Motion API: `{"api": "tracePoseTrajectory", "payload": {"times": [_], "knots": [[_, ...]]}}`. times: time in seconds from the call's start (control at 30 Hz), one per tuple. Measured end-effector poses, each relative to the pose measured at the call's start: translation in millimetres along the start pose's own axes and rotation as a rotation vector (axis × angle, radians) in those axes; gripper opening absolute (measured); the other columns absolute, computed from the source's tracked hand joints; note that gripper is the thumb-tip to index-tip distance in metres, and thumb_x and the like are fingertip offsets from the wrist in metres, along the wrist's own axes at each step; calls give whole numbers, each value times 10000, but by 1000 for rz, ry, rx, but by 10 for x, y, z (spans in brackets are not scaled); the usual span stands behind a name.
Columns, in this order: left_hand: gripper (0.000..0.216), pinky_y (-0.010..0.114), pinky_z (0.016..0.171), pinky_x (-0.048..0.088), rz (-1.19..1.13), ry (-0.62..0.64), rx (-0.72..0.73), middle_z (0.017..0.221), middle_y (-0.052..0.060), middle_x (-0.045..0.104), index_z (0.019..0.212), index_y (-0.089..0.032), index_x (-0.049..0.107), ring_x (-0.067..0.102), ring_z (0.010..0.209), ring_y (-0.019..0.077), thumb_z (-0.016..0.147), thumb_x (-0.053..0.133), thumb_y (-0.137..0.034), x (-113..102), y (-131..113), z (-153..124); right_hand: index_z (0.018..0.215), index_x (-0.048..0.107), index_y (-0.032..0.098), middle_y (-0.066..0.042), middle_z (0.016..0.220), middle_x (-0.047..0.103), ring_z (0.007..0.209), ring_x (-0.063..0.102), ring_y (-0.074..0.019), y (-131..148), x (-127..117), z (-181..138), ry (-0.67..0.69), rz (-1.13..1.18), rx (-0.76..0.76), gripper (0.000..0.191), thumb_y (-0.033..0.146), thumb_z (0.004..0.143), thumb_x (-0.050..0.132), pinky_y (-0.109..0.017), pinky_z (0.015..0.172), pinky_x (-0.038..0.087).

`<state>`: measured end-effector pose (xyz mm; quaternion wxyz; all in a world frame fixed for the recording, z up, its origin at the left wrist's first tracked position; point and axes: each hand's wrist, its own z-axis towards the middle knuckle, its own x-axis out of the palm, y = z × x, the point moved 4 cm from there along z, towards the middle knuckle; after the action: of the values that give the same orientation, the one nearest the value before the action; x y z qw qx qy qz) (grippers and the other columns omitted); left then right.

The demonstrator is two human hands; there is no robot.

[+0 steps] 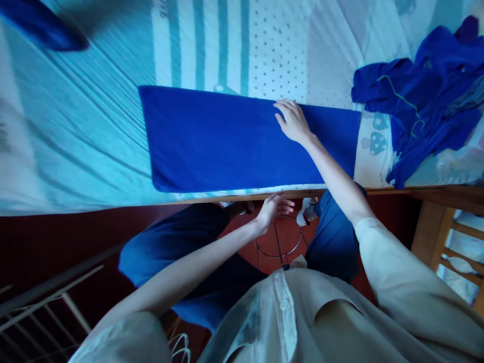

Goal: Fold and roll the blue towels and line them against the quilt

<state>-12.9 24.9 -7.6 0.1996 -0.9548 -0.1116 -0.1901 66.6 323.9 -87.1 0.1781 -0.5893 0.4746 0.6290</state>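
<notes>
A folded blue towel (219,136) lies flat as a long rectangle on the bed (75,126), close to its near edge. My right hand (293,121) rests flat on the towel's far right part, fingers spread. My left hand (273,207) hovers just below the bed's wooden edge, fingers loosely apart and holding nothing. I sit with my knees in blue trousers under the bed's edge.
A heap of crumpled blue clothes (423,96) lies on the bed at the right. Another blue item (41,27) shows at the far left corner. A wooden chair (449,242) stands at the right, a metal rack (45,302) at the lower left, a wire stool frame (278,244) between my legs.
</notes>
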Motion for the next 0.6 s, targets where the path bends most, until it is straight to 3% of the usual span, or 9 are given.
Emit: {"api": "tracePoseTrajectory", "payload": {"times": [0.1,0.2,0.33,0.6], "knots": [[295,356,845,590,-132,-88,-61,1027,119,775,1147,-188,627,734,874,205,985,415,-314,-100,-16,15,1474,520,131,-103,1585,454,1540,356,-259,91,12,101,29,97,8,691,585,1098,160,-563,1300,189],[228,312,809,575,-243,-137,-92,935,95,756,1061,-175,625,712,819,175,967,436,-262,-151,-54,33,1478,505,125,-119,1539,498,1513,378,-263,218,-151,136,14,162,41,701,601,1092,163,-536,1277,268],[194,273,716,545,-363,-199,-107,770,48,703,1062,-156,614,680,700,152,943,476,-221,-155,-87,42,1438,534,128,-145,1480,531,1458,398,-262,408,-354,114,12,122,121,627,567,1101,240,-455,1219,335],[173,277,728,506,-447,-231,-6,908,38,748,1064,-204,575,646,689,129,910,608,-274,-178,-62,74,1128,635,205,-134,1246,618,1417,404,-284,432,-341,155,-49,136,130,551,653,1060,321,-456,1120,379]]}}
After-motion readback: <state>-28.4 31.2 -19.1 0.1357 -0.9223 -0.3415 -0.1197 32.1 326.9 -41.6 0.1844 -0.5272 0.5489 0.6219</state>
